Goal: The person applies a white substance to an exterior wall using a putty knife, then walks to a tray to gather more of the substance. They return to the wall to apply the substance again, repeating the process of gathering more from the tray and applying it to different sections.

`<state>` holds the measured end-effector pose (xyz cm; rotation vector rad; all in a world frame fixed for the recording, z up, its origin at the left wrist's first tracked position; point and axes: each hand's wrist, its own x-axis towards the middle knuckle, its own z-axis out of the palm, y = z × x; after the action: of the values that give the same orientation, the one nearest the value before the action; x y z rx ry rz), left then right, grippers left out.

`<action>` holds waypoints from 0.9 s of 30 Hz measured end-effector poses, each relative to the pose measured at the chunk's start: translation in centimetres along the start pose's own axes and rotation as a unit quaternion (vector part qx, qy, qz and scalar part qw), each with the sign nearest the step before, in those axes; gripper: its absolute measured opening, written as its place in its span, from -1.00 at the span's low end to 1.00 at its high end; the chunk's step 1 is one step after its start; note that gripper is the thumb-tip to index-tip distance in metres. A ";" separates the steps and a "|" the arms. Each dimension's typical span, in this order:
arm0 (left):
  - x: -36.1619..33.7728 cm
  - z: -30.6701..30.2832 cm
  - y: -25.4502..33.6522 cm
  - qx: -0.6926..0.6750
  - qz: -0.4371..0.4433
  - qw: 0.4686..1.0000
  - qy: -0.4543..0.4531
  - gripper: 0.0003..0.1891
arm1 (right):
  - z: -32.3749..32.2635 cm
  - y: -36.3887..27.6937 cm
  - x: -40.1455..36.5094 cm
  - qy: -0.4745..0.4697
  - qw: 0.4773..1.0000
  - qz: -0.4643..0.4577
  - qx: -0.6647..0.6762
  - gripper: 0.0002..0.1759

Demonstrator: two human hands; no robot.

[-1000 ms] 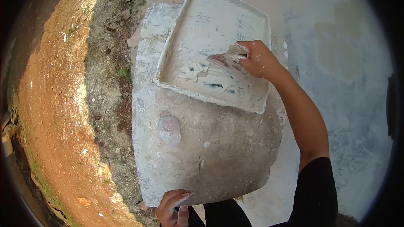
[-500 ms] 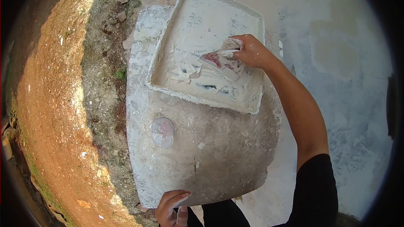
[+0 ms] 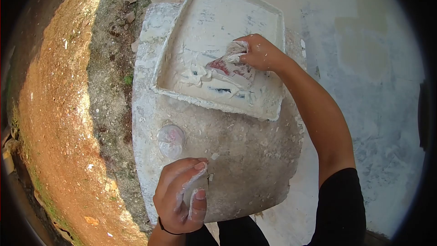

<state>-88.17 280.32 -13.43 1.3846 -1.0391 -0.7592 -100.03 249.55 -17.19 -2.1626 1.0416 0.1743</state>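
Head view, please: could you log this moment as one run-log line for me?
right hand: grips putty knife, blade in white paste | tray: on crusted block | left hand: curled at block's near edge

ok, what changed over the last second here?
The left hand rose from the picture's bottom edge and now sits curled over the near edge of the stone slab; whether it grips anything is unclear. The right hand keeps hold of the scraper, blade in the white putty in the tray, roughly where it was.
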 end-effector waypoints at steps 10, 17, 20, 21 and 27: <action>1.4 1.3 -0.6 0.022 0.011 1.000 -0.011 -0.66 | 0.6 -0.3 1.0 -0.053 0.998 0.005 -0.024 -0.59; -0.1 0.8 -0.8 0.017 -0.010 1.000 0.009 -0.67 | -0.1 1.2 2.3 -0.067 0.993 0.070 -0.069 -0.57; -0.8 0.6 -0.9 0.018 -0.025 0.999 0.021 -0.67 | -1.5 0.1 1.2 -0.059 0.992 0.094 -0.063 -0.53; -0.9 0.5 -0.8 0.020 -0.031 0.999 0.020 -0.67 | -2.0 -0.9 0.4 -0.059 0.993 0.099 -0.042 -0.49; -2.0 0.2 -0.3 0.035 -0.036 0.999 0.012 -0.68 | -4.1 -0.6 -1.6 -0.025 0.994 0.108 0.004 -0.42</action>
<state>-89.14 282.05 -14.01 1.4942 -1.0110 -0.7634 -101.37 248.16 -13.21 -2.0249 1.2452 0.3231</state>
